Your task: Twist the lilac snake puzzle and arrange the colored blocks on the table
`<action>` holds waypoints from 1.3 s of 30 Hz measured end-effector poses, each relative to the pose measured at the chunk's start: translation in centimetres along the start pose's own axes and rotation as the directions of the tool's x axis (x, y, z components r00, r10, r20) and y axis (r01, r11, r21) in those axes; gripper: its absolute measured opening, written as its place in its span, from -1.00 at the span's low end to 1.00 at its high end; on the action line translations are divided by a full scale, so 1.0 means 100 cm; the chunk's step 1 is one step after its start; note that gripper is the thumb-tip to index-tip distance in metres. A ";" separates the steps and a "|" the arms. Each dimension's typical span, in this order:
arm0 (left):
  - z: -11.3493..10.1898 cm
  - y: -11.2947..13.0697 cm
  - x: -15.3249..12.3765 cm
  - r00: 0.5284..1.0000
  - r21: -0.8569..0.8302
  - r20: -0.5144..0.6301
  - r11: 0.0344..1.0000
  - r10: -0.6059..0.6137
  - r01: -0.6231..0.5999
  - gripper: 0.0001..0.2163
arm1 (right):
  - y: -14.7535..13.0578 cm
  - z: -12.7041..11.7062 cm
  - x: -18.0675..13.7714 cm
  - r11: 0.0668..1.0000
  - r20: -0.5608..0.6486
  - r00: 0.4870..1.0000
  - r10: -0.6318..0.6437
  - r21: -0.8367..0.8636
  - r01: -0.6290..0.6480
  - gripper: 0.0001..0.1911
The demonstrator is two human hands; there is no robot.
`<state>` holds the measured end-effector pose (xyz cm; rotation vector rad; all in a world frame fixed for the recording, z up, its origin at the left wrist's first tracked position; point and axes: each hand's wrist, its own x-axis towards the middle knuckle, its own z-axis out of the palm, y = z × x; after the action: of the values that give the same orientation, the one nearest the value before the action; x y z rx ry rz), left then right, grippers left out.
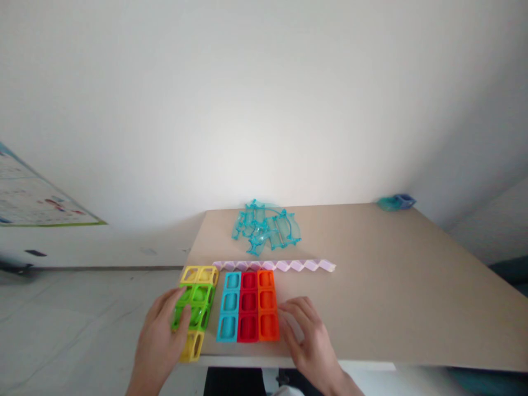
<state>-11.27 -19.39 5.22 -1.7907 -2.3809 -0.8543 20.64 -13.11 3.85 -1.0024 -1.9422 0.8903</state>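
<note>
Near the table's front left, my left hand (163, 333) grips a group of yellow and green hollow square plastic blocks (200, 295), its thumb over the green part. Beside it lies a flat panel of joined blocks in three columns: light blue (228, 301), red (248, 302) and orange (267, 297). My right hand (307, 333) rests by the panel's right side, fingers bent and thumb slightly apart, with the fingertips at the orange edge. Whether they press on it I cannot tell. No object shows inside that hand.
Behind the panel runs a pale purple zigzag strip (284, 265). Farther back lies a pile of translucent teal plastic pieces (264, 225). A teal and dark blue item (396, 202) stands at the back right corner. The table (371, 286) meets a white wall (289, 110).
</note>
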 end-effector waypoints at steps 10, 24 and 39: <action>0.050 0.086 -0.005 0.860 -0.100 0.302 0.911 0.411 -0.400 -0.58 | -0.019 0.032 0.011 0.924 0.244 0.965 -0.097 -0.339 0.179 -0.25; 0.059 0.085 -0.016 0.823 0.074 0.305 0.849 0.480 -0.523 -0.41 | 0.025 0.014 0.019 0.947 0.321 0.936 -0.144 -0.230 0.225 -0.10; 0.059 0.085 -0.016 0.827 0.046 0.281 0.854 0.487 -0.519 -0.40 | 0.025 0.012 0.021 0.949 0.340 0.931 -0.133 -0.225 0.218 -0.12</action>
<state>-1.38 -16.57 3.09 -2.4337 -1.8516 -0.4185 19.64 -10.49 1.85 -0.8455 -2.4356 0.7428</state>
